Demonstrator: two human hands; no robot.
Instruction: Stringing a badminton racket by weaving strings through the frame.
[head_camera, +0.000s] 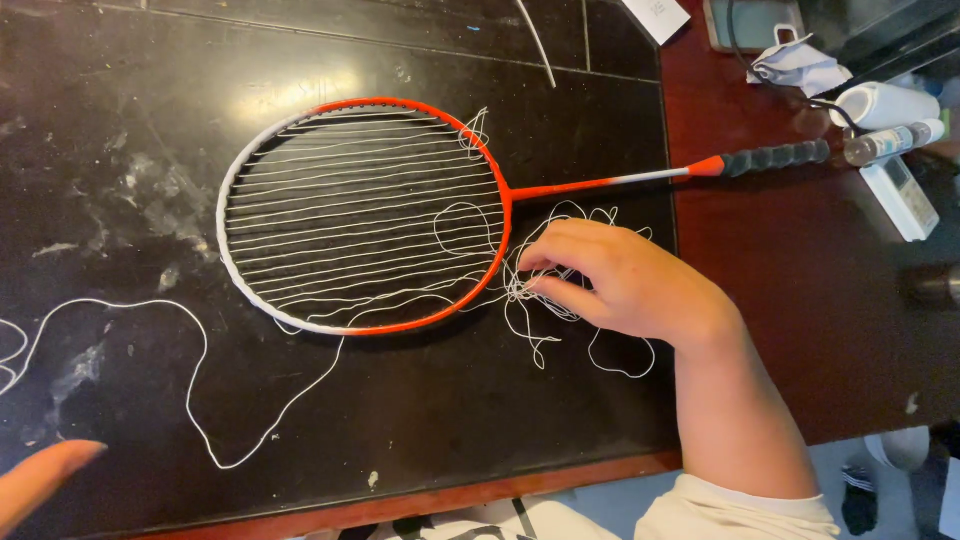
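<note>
The left hand (40, 478) is cut off at seven o'clock, only a blurred fingertip showing. The white string (150, 310) exits at nine o'clock.

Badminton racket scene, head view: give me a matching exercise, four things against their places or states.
Things:
1. racket grip
2. right hand
3. left hand
4. white string tail

States:
A. at the bottom left edge, holding nothing
B. black, lying toward the upper right
C. fingers in a string tangle beside the frame
D. trailing loose over the dark mat at the left

Pairs: 1-B, 2-C, 3-A, 4-D
</note>
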